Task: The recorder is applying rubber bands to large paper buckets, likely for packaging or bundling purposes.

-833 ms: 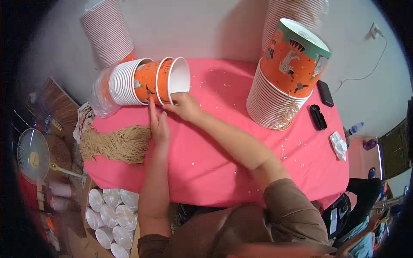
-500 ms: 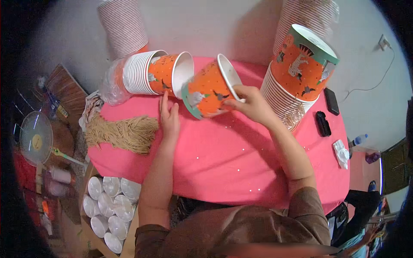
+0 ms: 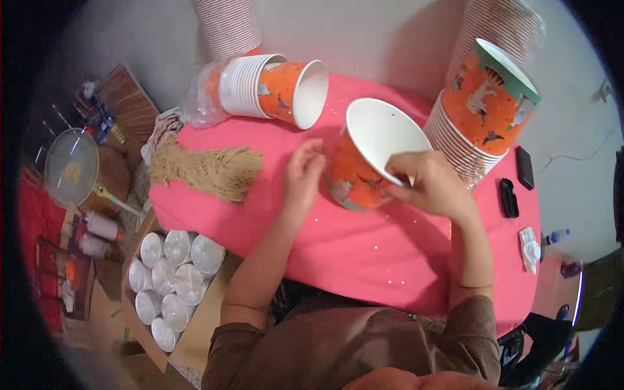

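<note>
Garment inspected: a brown shirt (image 3: 325, 348), creased across the front (the folds catch some light). Left sleeve (image 3: 234, 344) and right sleeve (image 3: 478, 325) match in colour, both cut short. Left hand (image 3: 305, 170) and right hand (image 3: 432, 182) bare.

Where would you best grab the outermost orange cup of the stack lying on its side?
Probably pinch the outermost orange cup by its rim, coming from the right: its open mouth faces that way, while its other end is nested in the stack.

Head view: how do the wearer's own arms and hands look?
Short plain brown sleeves end near the elbows, leaving both forearms bare. The left hand and right hand are ungloved; no watch or bracelet shows at either wrist.
</note>
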Action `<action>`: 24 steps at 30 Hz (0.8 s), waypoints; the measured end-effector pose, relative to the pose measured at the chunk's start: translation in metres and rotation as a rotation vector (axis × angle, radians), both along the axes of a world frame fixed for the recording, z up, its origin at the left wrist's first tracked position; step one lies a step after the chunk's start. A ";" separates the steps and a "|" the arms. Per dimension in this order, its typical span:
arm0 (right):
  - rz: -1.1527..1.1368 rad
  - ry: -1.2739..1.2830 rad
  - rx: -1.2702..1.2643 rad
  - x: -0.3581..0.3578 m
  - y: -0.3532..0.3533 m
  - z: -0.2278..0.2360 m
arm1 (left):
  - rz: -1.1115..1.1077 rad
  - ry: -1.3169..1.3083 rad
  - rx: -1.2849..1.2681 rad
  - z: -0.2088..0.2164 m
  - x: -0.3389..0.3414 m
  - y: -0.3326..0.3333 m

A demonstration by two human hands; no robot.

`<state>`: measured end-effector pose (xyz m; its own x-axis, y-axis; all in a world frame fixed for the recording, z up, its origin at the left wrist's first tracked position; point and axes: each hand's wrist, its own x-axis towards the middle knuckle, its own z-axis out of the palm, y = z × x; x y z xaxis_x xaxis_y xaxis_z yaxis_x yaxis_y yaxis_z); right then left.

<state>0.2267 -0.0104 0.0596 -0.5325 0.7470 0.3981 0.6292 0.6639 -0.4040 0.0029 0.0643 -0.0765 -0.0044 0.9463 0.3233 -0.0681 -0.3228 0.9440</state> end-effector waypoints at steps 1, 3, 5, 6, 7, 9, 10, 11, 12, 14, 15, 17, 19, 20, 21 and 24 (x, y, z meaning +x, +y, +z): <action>0.019 -0.027 -0.010 -0.006 -0.008 0.002 | -0.058 0.025 -0.063 0.009 0.003 -0.017; 0.068 -0.053 -0.032 -0.018 -0.017 -0.003 | -0.206 0.040 0.092 -0.006 -0.003 -0.031; 0.066 -0.070 0.027 -0.030 -0.022 -0.006 | -0.218 -0.051 0.025 -0.018 -0.016 -0.037; 0.036 -0.079 0.058 -0.037 -0.023 -0.013 | -0.132 0.126 0.108 -0.039 -0.033 -0.030; 0.040 -0.076 0.062 -0.043 -0.023 -0.018 | -0.047 0.302 0.190 -0.049 -0.048 -0.024; -0.068 -0.204 0.371 -0.044 -0.022 -0.027 | 0.017 0.527 0.048 -0.010 -0.064 -0.018; -0.056 -0.251 0.359 -0.044 -0.024 -0.022 | 0.136 0.707 0.118 -0.004 -0.087 -0.008; -0.053 -0.249 0.359 -0.041 -0.026 -0.016 | 0.265 0.828 0.259 0.003 -0.104 0.005; -0.017 -0.196 0.309 -0.038 -0.027 -0.009 | 0.400 0.948 0.398 0.011 -0.121 0.015; -0.016 -0.178 0.160 -0.025 -0.033 0.005 | 0.488 1.098 0.452 0.022 -0.146 0.030; -0.015 -0.176 0.159 -0.018 -0.035 0.007 | 0.487 1.100 0.451 0.024 -0.154 0.039; -0.028 -0.350 0.125 -0.002 -0.038 0.012 | 0.585 1.270 0.506 0.022 -0.160 0.059; -0.047 -0.408 0.058 0.004 -0.039 0.011 | 0.562 1.408 0.390 0.014 -0.169 0.073; -0.029 -0.469 0.047 0.002 -0.037 0.003 | 0.545 1.555 0.263 0.014 -0.168 0.080; -0.010 -0.530 0.035 0.000 -0.035 -0.002 | 0.529 1.543 0.282 0.013 -0.167 0.083; 0.026 -0.509 0.013 -0.009 -0.032 -0.006 | 0.499 1.574 0.288 0.020 -0.166 0.078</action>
